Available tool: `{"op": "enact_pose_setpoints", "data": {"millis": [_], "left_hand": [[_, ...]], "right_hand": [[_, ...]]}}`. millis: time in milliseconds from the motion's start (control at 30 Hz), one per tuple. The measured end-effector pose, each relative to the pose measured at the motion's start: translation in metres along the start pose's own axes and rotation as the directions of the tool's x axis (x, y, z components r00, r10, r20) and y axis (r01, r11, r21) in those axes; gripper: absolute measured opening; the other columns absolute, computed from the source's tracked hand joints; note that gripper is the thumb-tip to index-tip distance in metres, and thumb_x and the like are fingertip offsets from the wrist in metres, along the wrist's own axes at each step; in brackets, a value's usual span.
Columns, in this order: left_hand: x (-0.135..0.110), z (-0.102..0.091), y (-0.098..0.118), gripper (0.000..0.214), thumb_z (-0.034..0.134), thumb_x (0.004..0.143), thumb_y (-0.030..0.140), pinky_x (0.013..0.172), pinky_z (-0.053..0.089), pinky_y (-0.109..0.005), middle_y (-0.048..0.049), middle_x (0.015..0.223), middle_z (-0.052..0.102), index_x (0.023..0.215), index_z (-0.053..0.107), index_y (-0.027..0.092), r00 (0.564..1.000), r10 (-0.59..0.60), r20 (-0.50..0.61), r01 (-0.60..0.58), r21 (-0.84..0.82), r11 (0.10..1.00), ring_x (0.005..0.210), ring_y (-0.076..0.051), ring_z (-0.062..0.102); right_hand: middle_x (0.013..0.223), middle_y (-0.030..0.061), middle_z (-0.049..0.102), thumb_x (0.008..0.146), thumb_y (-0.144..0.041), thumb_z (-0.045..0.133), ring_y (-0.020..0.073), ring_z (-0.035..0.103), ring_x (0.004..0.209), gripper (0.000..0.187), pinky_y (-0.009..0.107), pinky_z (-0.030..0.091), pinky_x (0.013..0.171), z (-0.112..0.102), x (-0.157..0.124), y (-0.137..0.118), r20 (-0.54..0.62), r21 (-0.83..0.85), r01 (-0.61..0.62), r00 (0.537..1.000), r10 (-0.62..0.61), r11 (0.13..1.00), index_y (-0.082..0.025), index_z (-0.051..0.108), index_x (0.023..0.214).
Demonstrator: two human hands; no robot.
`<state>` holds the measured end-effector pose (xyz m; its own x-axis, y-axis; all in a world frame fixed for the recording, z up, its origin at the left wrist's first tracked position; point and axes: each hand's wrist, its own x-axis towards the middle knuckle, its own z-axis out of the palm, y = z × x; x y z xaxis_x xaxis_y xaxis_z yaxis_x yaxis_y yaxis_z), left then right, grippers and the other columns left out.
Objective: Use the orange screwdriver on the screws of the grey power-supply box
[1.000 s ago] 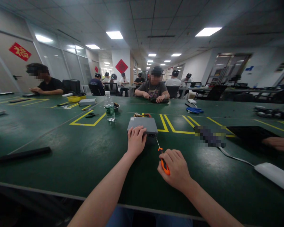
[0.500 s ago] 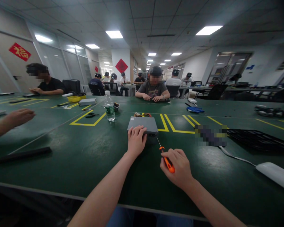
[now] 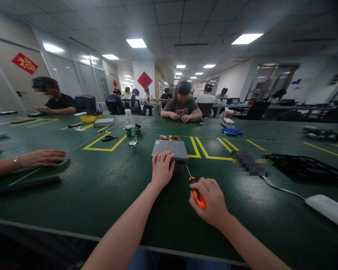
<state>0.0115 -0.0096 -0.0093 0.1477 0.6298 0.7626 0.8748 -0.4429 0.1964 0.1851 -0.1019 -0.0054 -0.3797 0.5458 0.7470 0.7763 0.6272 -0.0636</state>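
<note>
Fingers of the left hand [image 3: 162,170] lie slightly spread across the near edge of a grey metal box [image 3: 173,146], which sits on the green bench [image 3: 115,210]. The right hand [image 3: 212,198] has its fingers wrapped around an orange-and-black screwdriver [image 3: 200,202], slanting toward the box's near right corner (tip contact, I cannot tell).

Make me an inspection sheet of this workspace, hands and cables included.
Surface: green table with yellow tape lines.
Things at hand: gray metal box; orange-handled screwdriver, tip near the box's right corner, contact unclear.
Clutter: water bottle, black bar, blue item.
Left hand: fingers resting on the box.
Right hand: fingers closed around the screwdriver handle.
Cables: multicolored wires behind the box; white cable at right.
Surroundings: another person's hand at left; a person seated opposite; ceiling lights on.
</note>
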Motion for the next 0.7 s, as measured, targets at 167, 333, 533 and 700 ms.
{"op": "enact_pose_setpoints", "data": {"millis": [167, 333, 533, 700], "left_hand": [[-0.0004, 0.0003, 0.0005, 0.024, 0.046, 0.084, 0.024, 0.105, 0.022, -0.041, -0.002, 0.118, 0.056, 0.107, 0.052, 0.027, 1.0, 0.005, -0.006, -0.005, -0.003, 1.0, 0.115, -0.018, 0.045], [-0.0002, 0.0023, -0.0002, 0.025, 0.046, 0.084, 0.023, 0.105, 0.021, -0.041, -0.0024, 0.118, 0.055, 0.108, 0.051, 0.026, 1.0, 0.0, -0.008, 0.0, -0.029, 1.0, 0.115, -0.018, 0.045], [-0.0001, 0.0011, 0.0003, 0.025, 0.046, 0.084, 0.023, 0.104, 0.022, -0.041, -0.0036, 0.118, 0.056, 0.108, 0.051, 0.026, 1.0, 0.007, -0.011, -0.007, -0.012, 1.0, 0.115, -0.019, 0.045], [0.0, 0.0004, 0.001, 0.024, 0.044, 0.085, 0.025, 0.104, 0.021, -0.041, -0.0034, 0.119, 0.055, 0.108, 0.051, 0.026, 1.0, 0.005, 0.004, -0.005, 0.002, 1.0, 0.116, -0.019, 0.044]], "right_hand": [[0.075, 0.0032, 0.052, 0.076, -0.023, 0.05, 0.016, 0.048, 0.071, 0.01, 0.032, 0.036, 0.071, -0.0031, 0.0032, -0.0021, 0.031, 0.009, 0.008, 0.999, -0.008, 1.0, -0.018, 0.055, 0.084], [0.076, 0.0015, 0.056, 0.08, -0.025, 0.049, 0.0133, 0.051, 0.065, 0.017, 0.03, 0.038, 0.068, -0.0041, 0.003, 0.0036, -0.073, 0.078, -0.113, 0.99, 0.119, 0.99, -0.017, 0.049, 0.094], [0.077, 0.0028, 0.054, 0.074, -0.02, 0.05, 0.0152, 0.051, 0.069, 0.012, 0.032, 0.038, 0.07, -0.0043, 0.0019, 0.003, -0.025, 0.054, -0.04, 0.999, 0.041, 0.998, -0.017, 0.051, 0.086], [0.076, 0.0021, 0.055, 0.077, -0.025, 0.052, 0.0151, 0.051, 0.07, 0.012, 0.032, 0.038, 0.07, -0.0053, 0.0031, 0.0048, -0.063, 0.053, -0.054, 0.996, 0.057, 0.997, -0.019, 0.053, 0.087]]}}
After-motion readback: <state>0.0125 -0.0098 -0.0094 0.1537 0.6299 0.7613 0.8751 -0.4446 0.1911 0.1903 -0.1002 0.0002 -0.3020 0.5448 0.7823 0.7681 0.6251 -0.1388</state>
